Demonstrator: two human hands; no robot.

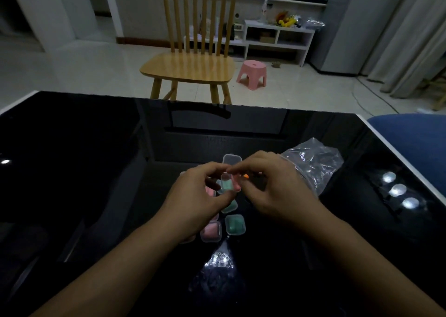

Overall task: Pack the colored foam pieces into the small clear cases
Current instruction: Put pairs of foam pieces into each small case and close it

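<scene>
Both hands meet over the glossy black desk [96, 148].
Left hand [193, 196] fingers clamp a small clear case holding green foam [226, 186]; right hand [272, 186] fingers pinch its lid.

A small clear case with green foam [226, 185] inside is being held tilted above the worktop between the two hands. An empty clear case [232, 159] is lying just beyond it on the worktop. Nearer the person, a clear case holding green foam [235, 224] is sitting beside a clear case holding pink foam [211, 231], the two almost touching. A small orange foam piece [246, 176] is showing by the right fingers.
</scene>
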